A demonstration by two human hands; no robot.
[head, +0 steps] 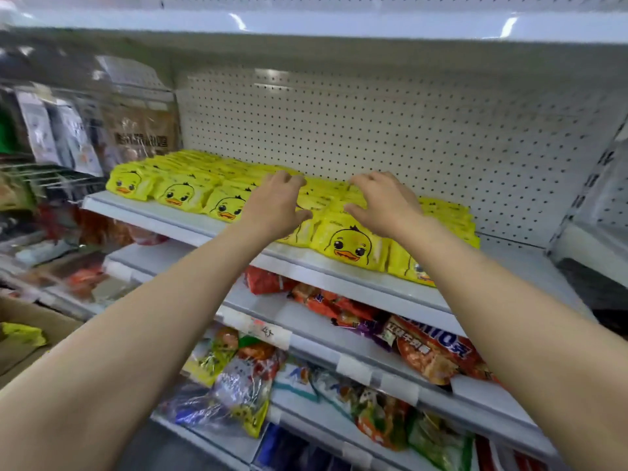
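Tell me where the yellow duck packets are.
Head view: the yellow duck packets lie in rows on the white shelf, centre-left, in front of the pegboard and under the left hand and right hand.

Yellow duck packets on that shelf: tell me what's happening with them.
A person reaches both bare arms to the rows of yellow plastic duck-face packets lying on the white metal shelf. The left hand and right hand are spread, fingers loosely curved, over the middle rows, gripping nothing that shows. Whether they touch the packets is unclear.
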